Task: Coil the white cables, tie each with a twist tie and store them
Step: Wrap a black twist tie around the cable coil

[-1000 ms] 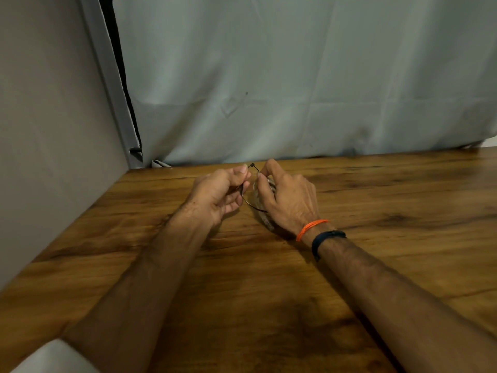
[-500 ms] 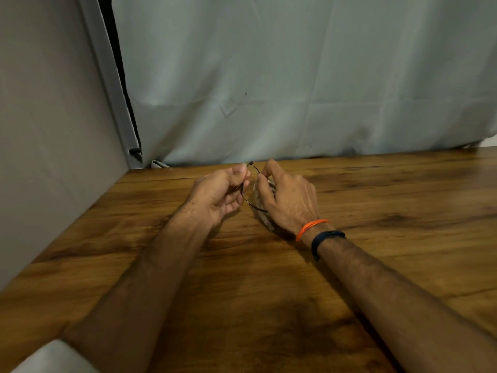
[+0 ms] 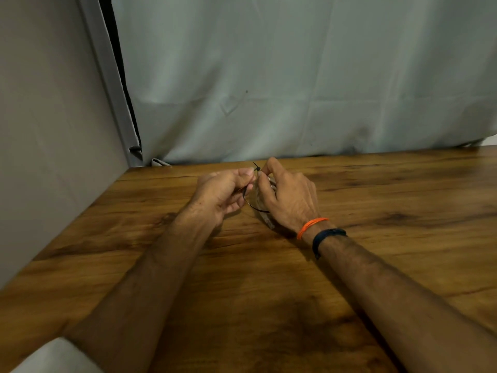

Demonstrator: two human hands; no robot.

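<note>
A thin black tie (image 3: 248,201) loops between my two hands above the wooden table (image 3: 376,211). My left hand (image 3: 224,191) pinches one end of it between thumb and fingers. My right hand (image 3: 287,196) pinches the tie's other end near the small black head (image 3: 256,167) and also grips a coiled white cable (image 3: 265,216), which is mostly hidden under its palm. Only a pale stretch of the cable shows below the hand.
A grey-green cloth (image 3: 295,90) hangs along the table's far edge. A pale wall panel (image 3: 48,130) closes off the left side. Orange and dark bands (image 3: 320,232) circle my right wrist.
The tie's loop looks slightly smaller and its head sits closer to my fingertips. Both hands stay in the same place.
</note>
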